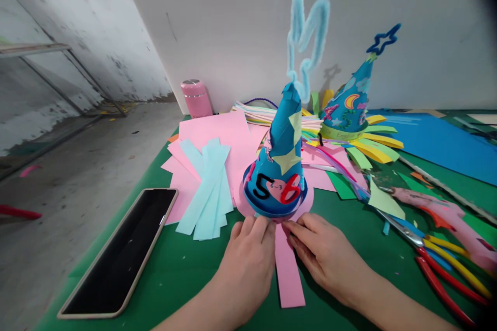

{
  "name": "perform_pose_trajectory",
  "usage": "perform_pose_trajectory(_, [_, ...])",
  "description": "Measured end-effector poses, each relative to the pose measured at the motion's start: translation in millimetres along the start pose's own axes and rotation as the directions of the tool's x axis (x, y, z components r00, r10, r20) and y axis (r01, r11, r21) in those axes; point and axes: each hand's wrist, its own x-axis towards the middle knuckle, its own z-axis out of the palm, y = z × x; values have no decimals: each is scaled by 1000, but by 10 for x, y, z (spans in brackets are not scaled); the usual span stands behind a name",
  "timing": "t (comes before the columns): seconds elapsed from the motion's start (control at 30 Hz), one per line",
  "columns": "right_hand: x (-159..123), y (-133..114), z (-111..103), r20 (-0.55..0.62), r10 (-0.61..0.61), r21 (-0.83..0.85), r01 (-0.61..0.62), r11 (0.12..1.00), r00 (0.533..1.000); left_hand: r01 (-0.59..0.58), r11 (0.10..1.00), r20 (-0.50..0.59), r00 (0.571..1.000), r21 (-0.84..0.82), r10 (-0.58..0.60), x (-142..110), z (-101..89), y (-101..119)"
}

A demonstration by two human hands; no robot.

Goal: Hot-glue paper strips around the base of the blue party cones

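A blue paper party hat [280, 132] stands upright before me, decorated with pale stars, a black 5 and a red 6. A light-blue fuzzy pipe-cleaner shape [319, 26] rises from its tip. Beneath its rim lies a rounded pink paper brim [309, 201]. A pink paper strip [290, 284] runs from the front of the rim toward me. My left hand [248, 253] has its fingers curled on the strip's upper left edge, right under the rim. On the other side, my right hand [324, 251] pinches the strip's upper right edge. The fingertips partly hide the join.
Light-blue strips [207, 191] lie on pink sheets [217, 132] at left, near a phone [120, 253] and a pink flask [196, 99]. Another decorated hat [347, 103] stands behind. Scissors [407, 230], pliers-like red handles [442, 287] and a pink glue gun [446, 209] lie right.
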Motion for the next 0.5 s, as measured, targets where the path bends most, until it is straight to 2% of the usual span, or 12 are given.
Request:
perform_pose_trajectory(0.23, [8, -13, 0, -50, -37, -21, 36, 999, 998, -21, 999, 0, 1000, 48, 21, -12, 11, 4])
perform_pose_trajectory(0.5, [-8, -16, -19, -9, -6, 22, 6, 1000, 1000, -25, 999, -18, 1000, 36, 26, -15, 6, 12])
